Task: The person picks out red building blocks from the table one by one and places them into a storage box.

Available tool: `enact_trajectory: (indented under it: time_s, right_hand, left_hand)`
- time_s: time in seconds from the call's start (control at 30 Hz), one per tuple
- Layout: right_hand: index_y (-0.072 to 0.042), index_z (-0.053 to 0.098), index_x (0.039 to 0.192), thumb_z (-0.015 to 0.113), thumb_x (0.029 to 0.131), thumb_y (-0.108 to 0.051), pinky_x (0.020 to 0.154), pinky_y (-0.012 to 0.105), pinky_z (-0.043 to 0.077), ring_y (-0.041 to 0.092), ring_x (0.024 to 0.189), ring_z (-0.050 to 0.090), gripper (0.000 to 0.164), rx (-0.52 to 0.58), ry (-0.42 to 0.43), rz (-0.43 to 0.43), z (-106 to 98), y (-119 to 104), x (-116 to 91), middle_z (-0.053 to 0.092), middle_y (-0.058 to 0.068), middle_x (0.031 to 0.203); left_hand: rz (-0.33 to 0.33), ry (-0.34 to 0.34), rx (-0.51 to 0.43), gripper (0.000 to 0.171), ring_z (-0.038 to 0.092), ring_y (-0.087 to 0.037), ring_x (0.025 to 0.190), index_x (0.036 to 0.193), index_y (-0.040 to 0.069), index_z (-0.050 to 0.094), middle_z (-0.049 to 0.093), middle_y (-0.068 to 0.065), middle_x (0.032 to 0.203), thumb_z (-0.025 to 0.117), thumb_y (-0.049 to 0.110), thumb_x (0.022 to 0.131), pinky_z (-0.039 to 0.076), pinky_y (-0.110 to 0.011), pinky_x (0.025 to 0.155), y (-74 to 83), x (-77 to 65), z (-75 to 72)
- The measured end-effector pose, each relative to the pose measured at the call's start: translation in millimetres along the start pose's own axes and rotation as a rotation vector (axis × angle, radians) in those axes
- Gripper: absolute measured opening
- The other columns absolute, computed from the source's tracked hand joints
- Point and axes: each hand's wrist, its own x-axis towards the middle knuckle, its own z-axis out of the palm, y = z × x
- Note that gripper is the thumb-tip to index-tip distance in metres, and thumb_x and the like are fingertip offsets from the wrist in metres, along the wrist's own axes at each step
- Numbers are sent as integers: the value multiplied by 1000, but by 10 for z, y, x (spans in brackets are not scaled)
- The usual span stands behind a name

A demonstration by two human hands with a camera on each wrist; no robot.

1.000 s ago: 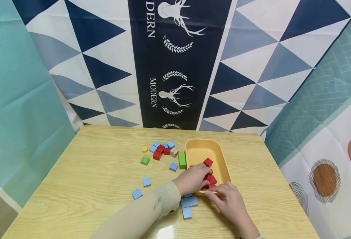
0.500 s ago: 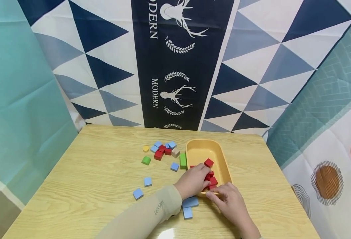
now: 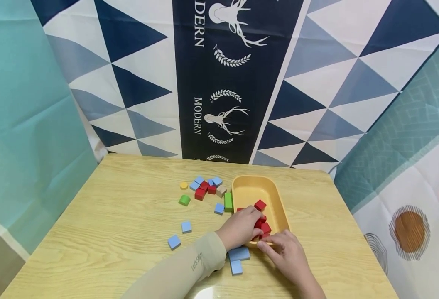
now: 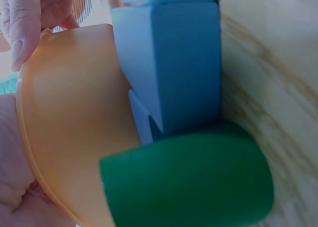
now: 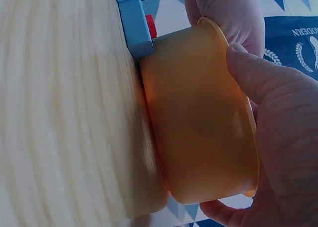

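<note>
An orange-yellow plastic bin (image 3: 254,179) stands on the table with several red blocks (image 3: 260,205) inside. My left hand (image 3: 241,224) reaches over the bin's left wall, its curled fingers and thumb down among the red blocks. I cannot tell whether it grips one of them. My right hand (image 3: 287,252) holds the near right corner of the bin by the rim. In the right wrist view, the right thumb (image 5: 256,70) lies along the rim of the bin's wall (image 5: 198,117). Blue blocks (image 3: 239,253) lie against the near side of the bin, beneath the left wrist.
A long green block (image 3: 228,202) stands along the bin's left wall. Further left are a cluster of red, blue and tan blocks (image 3: 200,194), a green half-round block (image 3: 184,200) and a yellow disc (image 3: 183,185). Separate blue blocks (image 3: 174,241) lie on the wooden table (image 3: 122,232).
The head view has shifted slightly. Both hands stay at the bin, and the red block in its middle sits almost the same; the left fingers barely move among the blocks.
</note>
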Motion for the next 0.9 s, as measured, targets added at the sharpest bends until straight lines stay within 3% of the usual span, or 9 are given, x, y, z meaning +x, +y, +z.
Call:
enact_trajectory:
  time_s: [0.27,0.33,0.43,0.53,0.67,0.77,0.9]
  right_hand:
    - [-29,77,84,84,78,-27,58,20,32,4,70,40,9,10,9,-21,42,-40,12,64,-24,75]
    - [-29,77,84,84,78,-27,58,19,32,4,70,40,10,8,5,-21,46,-55,20,64,-24,75]
    - [-30,77,84,84,78,-29,58,19,31,4,70,39,10,-1,-1,-16,50,-71,24,62,-25,74]
    - [-31,77,84,84,78,-32,57,20,32,4,70,39,10,-12,-3,-1,40,-76,17,61,-27,74]
    - [-32,77,84,84,78,-32,58,21,32,4,70,39,10,-13,-3,1,18,-71,16,62,-27,74]
    - [-31,77,84,84,78,-32,59,21,31,4,69,39,9,-4,0,-7,17,-64,19,62,-27,74]
    - [-31,77,85,83,79,-31,60,20,30,5,70,39,9,9,-3,-19,34,-58,22,63,-26,76]
  left_hand:
    - [13,-18,-66,44,51,-5,99,129,17,59,57,5,118,69,39,92,50,-26,93,-93,-50,-66]
    - [21,5,-67,47,50,-7,102,130,15,58,58,4,118,69,41,92,49,-28,94,-166,-86,-104]
    - [4,82,-12,51,46,-11,111,131,14,57,58,3,123,67,44,92,45,-34,100,-347,-163,-186]
    - [-55,163,48,56,42,-18,121,133,11,55,55,-3,131,68,46,91,38,-40,107,-596,-237,-301]
    - [-151,212,31,65,39,-24,125,135,6,51,52,-10,135,73,43,87,33,-44,110,-954,-316,-428]
    - [-198,213,-16,68,45,-25,118,134,3,51,56,-11,126,78,40,84,39,-44,105,-1157,-362,-460]
    - [-256,149,-62,72,50,-24,111,136,2,50,60,-12,121,81,37,81,45,-44,99,-1287,-408,-469]
